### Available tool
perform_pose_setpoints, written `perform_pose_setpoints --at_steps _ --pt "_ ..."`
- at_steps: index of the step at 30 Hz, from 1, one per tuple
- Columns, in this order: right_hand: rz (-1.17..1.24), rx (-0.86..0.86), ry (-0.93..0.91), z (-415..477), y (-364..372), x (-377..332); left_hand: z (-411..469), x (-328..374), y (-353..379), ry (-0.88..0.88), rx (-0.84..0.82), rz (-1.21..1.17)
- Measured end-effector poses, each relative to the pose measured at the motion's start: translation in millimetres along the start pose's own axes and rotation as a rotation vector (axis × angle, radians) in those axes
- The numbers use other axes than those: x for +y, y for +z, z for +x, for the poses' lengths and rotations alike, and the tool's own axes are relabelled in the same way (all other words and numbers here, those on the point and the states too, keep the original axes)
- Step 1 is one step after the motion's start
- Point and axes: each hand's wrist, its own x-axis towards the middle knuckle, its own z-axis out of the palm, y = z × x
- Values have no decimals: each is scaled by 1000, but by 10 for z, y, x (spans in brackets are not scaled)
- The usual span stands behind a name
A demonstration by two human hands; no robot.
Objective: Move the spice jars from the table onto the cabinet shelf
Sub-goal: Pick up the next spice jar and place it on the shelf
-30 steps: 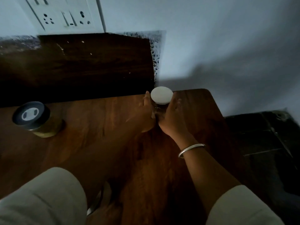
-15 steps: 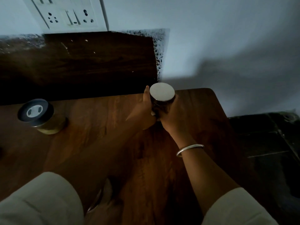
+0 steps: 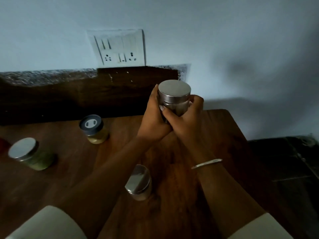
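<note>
Both hands, left hand and right hand, grip 1 steel-lidded jar above the table.

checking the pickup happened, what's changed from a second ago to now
Both hands, left and right, keep their grip on the silver-lidded dark glass jar and have raised it off the brown wooden table, up in front of the wall. The black-lidded jar of yellowish powder stayed standing on the table. The two-handed hold itself is unchanged.
</note>
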Motion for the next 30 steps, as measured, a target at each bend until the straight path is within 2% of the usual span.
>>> perform_pose_setpoints --at_steps 3,6,10,12,15,17,20,23,26,30 --pt "156 -15 -20 -276 18 -433 -233 298 -375 60 13 -62" --pt "210 -82 -71 -530 11 -784 -453 506 -809 79 7 -97" --pt "353 -137 -101 -790 162 -1164 -710 727 -1346 47 99 -221" --pt "449 -218 -72 -920 262 -1326 -823 813 -1574 37 122 -286" --pt "459 -341 -93 -1098 401 -1495 -957 899 -1821 23 131 -361" --pt "450 -324 -104 -1227 486 -1614 -1051 933 -1954 27 130 -376" --pt "408 -204 -128 -1385 606 -1775 -1180 954 -2067 42 166 -315" --pt "324 -127 -212 -1495 713 -1887 -1294 994 -2124 48 175 -280" --pt "282 -128 -225 -1569 794 -1948 -1364 1026 -2212 9 145 -368" --pt "402 -186 -196 -1607 846 -2041 -1428 1080 -2431 -18 183 -486"
